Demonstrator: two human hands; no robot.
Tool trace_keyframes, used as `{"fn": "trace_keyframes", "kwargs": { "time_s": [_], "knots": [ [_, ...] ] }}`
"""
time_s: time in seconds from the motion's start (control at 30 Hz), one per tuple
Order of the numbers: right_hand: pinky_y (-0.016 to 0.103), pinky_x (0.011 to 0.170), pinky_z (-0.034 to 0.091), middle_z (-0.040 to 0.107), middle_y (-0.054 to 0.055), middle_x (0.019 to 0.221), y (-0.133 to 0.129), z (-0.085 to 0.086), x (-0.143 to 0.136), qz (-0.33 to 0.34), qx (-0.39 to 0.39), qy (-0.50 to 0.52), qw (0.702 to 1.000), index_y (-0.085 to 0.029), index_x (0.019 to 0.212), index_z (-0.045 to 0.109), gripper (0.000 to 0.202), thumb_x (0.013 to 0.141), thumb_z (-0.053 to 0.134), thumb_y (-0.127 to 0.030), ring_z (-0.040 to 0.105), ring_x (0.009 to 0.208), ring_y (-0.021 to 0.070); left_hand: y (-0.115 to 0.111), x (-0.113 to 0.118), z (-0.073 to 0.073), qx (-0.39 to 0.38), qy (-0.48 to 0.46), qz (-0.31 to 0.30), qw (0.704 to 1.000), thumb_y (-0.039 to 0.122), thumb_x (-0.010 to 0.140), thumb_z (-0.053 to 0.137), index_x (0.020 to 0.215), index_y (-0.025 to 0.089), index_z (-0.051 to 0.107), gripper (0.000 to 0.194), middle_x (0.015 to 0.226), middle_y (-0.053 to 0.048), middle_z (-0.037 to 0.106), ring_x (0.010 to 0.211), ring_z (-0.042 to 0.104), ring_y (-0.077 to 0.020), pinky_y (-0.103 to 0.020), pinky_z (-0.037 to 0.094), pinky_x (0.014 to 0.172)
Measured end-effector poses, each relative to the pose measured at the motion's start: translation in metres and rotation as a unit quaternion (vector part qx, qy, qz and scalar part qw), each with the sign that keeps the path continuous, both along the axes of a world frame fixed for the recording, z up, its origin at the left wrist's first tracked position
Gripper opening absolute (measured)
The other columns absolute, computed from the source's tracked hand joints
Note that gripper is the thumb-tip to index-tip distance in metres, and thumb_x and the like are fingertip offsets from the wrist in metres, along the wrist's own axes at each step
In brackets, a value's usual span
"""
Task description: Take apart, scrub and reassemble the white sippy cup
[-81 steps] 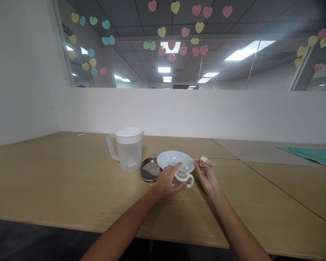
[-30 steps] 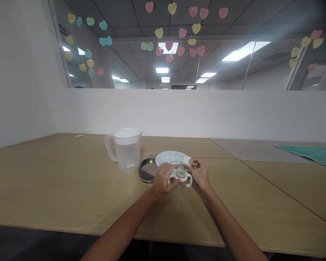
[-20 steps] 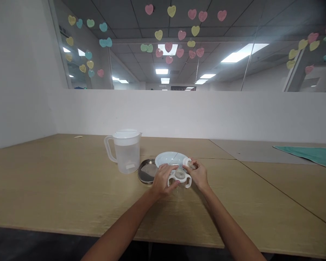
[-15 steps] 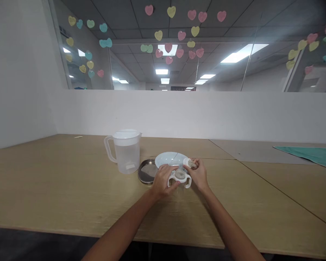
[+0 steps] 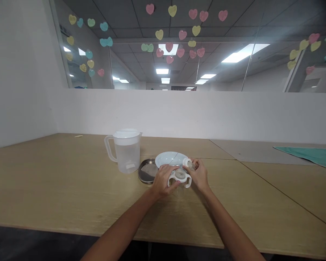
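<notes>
A clear bottle with two white handles [image 5: 180, 176] stands upright on the table, its round mouth uncovered. My left hand [image 5: 163, 181] is wrapped round its left side. My right hand [image 5: 199, 174] pinches a white ring cap with a clear nipple [image 5: 188, 164], tilted on its side just above and right of the bottle mouth, apart from it. Behind the bottle is a pale blue oval bowl [image 5: 168, 158], partly hidden by my hands. A round metal tray [image 5: 146, 171] lies left of the bowl, its right part covered.
A translucent lidded pitcher [image 5: 127, 154] stands left of the metal tray, handle to the left. A green cloth [image 5: 315, 155] lies at the far right of the wooden table [image 5: 57, 188]. A small pale piece [image 5: 78, 136] lies at the back left.
My right hand has turned the cap slightly, so its ring opening faces more towards the camera. My left hand stays on the bottle.
</notes>
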State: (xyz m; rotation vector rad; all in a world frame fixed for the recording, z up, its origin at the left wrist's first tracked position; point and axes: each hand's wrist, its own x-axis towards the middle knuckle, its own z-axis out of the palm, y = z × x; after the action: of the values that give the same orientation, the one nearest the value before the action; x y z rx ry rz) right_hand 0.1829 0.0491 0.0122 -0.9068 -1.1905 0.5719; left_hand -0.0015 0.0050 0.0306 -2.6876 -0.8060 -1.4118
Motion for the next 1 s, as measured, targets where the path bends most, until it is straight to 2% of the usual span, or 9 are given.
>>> {"fn": "trace_keyframes", "kwargs": {
  "time_s": [0.1, 0.27, 0.5, 0.63, 0.83, 1.0],
  "knots": [
    [0.035, 0.079, 0.047, 0.065, 0.004, 0.094, 0.0019, -0.0030, 0.0024, -0.032, -0.008, -0.026, 0.999, -0.024, 0.079, 0.043, 0.043, 0.054, 0.076, -0.037, 0.060, 0.087, 0.0197, -0.0001, 0.0001, 0.0003, -0.001, 0.000, -0.003, 1.000, 0.046, 0.084, 0.047, 0.117, 0.016, 0.050, 0.045, 0.105, -0.011, 0.061, 0.099, 0.054, -0.0245, -0.040, 0.038, 0.089],
    [0.033, 0.075, 0.044, 0.064, 0.003, 0.091, 0.0046, -0.0069, 0.0060, -0.100, -0.021, -0.107, 0.989, -0.022, 0.089, 0.057, 0.035, 0.064, 0.067, -0.043, 0.055, 0.076, 0.0182, -0.0014, 0.0005, 0.0015, -0.006, 0.000, -0.003, 1.000, 0.046, 0.084, 0.047, 0.117, 0.016, 0.050, 0.045, 0.106, -0.011, 0.061, 0.099, 0.054, -0.0246, -0.039, 0.038, 0.089],
    [0.035, 0.087, 0.041, 0.060, 0.007, 0.105, 0.0004, -0.0044, 0.0059, -0.113, 0.031, -0.155, 0.981, -0.022, 0.102, 0.063, 0.037, 0.075, 0.057, -0.048, 0.054, 0.096, 0.0220, -0.0024, 0.0018, 0.0035, -0.012, 0.005, -0.003, 1.000, 0.048, 0.084, 0.045, 0.118, 0.017, 0.050, 0.046, 0.107, -0.012, 0.061, 0.100, 0.055, -0.0256, -0.040, 0.039, 0.090],
    [0.037, 0.091, 0.039, 0.051, 0.010, 0.117, -0.0029, -0.0028, 0.0060, -0.130, 0.021, -0.166, 0.977, -0.024, 0.120, 0.057, 0.049, 0.079, 0.051, -0.050, 0.052, 0.104, 0.0235, -0.0016, 0.0023, 0.0029, -0.013, 0.002, -0.007, 1.000, 0.048, 0.084, 0.045, 0.118, 0.017, 0.051, 0.046, 0.108, -0.012, 0.061, 0.101, 0.055, -0.0257, -0.040, 0.039, 0.090],
    [0.040, 0.096, 0.035, 0.057, 0.009, 0.117, 0.0003, -0.0059, 0.0072, -0.111, 0.016, -0.152, 0.982, -0.024, 0.130, 0.047, 0.059, 0.079, 0.050, -0.052, 0.050, 0.110, 0.0257, -0.0006, 0.0013, 0.0003, -0.018, 0.009, -0.007, 1.000, 0.046, 0.084, 0.046, 0.119, 0.017, 0.050, 0.046, 0.111, -0.011, 0.061, 0.104, 0.054, -0.0250, -0.040, 0.039, 0.090],
    [0.038, 0.086, 0.041, 0.062, 0.010, 0.108, 0.0020, -0.0092, 0.0065, -0.115, -0.021, -0.129, 0.985, -0.020, 0.130, 0.040, 0.063, 0.076, 0.054, -0.050, 0.058, 0.096, 0.0250, 0.0000, 0.0012, -0.0009, -0.019, 0.011, -0.007, 1.000, 0.045, 0.084, 0.047, 0.119, 0.017, 0.049, 0.045, 0.112, -0.012, 0.060, 0.104, 0.054, -0.0252, -0.040, 0.039, 0.090]
  ]
}}
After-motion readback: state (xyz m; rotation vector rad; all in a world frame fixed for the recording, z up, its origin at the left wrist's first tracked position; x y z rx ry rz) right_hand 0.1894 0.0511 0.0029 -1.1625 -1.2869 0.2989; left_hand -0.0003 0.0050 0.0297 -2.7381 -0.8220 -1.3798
